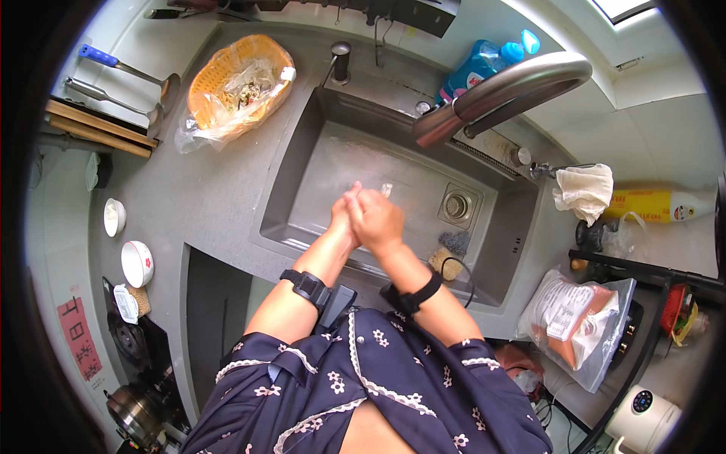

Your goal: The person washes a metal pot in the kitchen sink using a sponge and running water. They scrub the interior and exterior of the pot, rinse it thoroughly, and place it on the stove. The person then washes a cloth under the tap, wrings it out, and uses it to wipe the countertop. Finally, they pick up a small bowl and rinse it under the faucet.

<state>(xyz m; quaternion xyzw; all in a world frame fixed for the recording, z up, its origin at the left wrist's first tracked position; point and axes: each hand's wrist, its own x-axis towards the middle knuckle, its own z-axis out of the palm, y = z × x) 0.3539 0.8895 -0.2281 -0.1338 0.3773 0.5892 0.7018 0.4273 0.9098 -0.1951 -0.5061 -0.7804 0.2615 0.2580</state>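
Note:
My left hand [343, 218] and my right hand [379, 218] are pressed together over the basin of a grey sink [340, 153]. The right hand's fingers are curled against the left; whether anything lies between the palms is hidden. Just beyond the hands, a small whitish piece [387, 189] rests on the basin floor. To the right are the drain strainer [456, 206], a steel-wool scourer [454, 242] and a tan sponge [445, 264]. The curved metal faucet [505, 85] hangs over the far right part of the basin. Both wrists carry black straps.
A woven basket [201, 85] lined with a plastic bag stands left of the sink. Bowls [137, 264] sit on the far left counter. A blue soap bottle [476, 65] is behind the faucet. A cloth [584, 190] and a bagged package [575, 323] lie to the right.

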